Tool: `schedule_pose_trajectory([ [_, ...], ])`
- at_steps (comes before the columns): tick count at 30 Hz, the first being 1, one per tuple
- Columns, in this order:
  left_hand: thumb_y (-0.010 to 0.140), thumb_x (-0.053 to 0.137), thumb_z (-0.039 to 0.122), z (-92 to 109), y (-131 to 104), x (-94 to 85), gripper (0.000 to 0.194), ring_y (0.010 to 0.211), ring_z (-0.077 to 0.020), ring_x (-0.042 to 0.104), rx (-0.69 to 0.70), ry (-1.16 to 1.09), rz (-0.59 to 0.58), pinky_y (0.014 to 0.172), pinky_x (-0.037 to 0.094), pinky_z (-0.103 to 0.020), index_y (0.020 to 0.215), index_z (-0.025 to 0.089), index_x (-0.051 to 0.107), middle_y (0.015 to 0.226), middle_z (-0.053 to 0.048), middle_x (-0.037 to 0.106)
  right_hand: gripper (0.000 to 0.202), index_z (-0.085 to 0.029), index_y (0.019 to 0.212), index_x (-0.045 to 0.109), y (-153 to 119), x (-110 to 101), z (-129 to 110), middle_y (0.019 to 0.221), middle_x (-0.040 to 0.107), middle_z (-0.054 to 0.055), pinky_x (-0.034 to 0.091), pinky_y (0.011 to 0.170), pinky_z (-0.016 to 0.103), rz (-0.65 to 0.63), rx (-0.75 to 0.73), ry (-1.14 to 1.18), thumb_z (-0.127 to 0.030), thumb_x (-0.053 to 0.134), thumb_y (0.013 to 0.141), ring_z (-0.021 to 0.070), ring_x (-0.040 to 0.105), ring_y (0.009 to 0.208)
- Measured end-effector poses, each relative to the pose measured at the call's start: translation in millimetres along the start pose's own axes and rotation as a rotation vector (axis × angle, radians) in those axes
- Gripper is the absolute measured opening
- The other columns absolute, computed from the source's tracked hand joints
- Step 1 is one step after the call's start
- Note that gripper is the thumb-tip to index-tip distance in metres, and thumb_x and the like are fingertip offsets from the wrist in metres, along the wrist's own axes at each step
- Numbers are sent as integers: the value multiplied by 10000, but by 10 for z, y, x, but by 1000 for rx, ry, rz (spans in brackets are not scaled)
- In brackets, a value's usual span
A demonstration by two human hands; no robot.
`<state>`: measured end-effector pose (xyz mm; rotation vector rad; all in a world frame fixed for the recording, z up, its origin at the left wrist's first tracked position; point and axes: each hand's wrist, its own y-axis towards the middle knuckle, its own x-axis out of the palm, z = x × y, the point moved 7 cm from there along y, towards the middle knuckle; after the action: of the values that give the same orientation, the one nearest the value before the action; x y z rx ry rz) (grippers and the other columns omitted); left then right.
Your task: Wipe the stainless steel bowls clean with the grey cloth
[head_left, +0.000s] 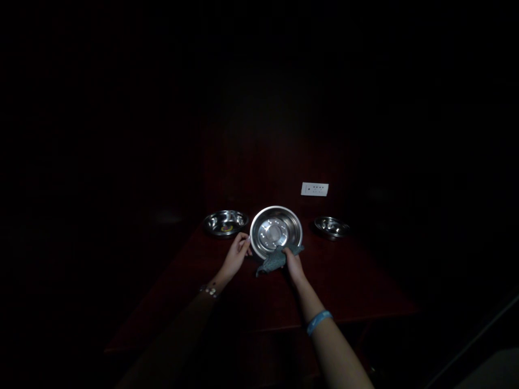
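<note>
A shiny steel bowl (277,229) is tipped up so its inside faces me, in the middle of the head view. My left hand (238,253) pinches its rim at the lower left, thumb near the edge. At the lower right, my right hand (292,262) is closed on a grey-green cloth (273,261), pressing it against the bowl's rim with the thumb on the inner side. The cloth hangs bunched below the rim. The fingers of the right hand behind the cloth and bowl are hidden.
A steel bowl (225,229) with a yellow sticker inside stands on the dark red table (344,286) to the left. Another steel bowl (331,227) stands to the right. On the wall behind is a white socket panel (315,189). The surroundings are very dark.
</note>
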<state>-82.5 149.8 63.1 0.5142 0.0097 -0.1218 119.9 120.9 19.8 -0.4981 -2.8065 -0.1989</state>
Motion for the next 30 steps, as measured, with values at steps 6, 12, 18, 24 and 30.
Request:
schedule_pose_trajectory([
  [6,857,508,489,24,-11,2,284,526,-105,495,12,9,0,548,364,-228,875,207,480,572,63,515,205,-197,787,584,-25,9,24,546,565,-28,361,412,222,4,85,48,-351,606,653,129,501,476],
  [12,870,503,487,30,-15,1,282,529,-104,489,25,24,-2,549,359,-226,847,207,480,569,61,514,205,-197,789,584,-9,4,42,524,561,-35,353,398,223,11,90,62,-345,613,649,130,491,457],
  [18,877,502,488,44,-14,4,290,528,-101,478,42,27,-9,547,354,-224,818,205,473,569,59,513,235,-193,795,581,3,9,53,518,554,-44,347,402,224,2,83,61,-364,621,640,129,491,442],
  [24,876,500,508,27,-6,2,310,527,-104,475,47,34,-10,544,348,-228,806,208,464,562,59,507,227,-199,798,579,-15,9,27,541,557,-38,365,423,231,1,81,45,-364,623,647,137,507,475],
  [30,884,490,503,8,0,1,309,529,-103,472,50,39,-15,546,346,-228,802,207,454,563,58,507,228,-196,817,596,-55,16,-49,537,557,-28,371,429,240,10,80,6,-355,633,658,152,514,501],
])
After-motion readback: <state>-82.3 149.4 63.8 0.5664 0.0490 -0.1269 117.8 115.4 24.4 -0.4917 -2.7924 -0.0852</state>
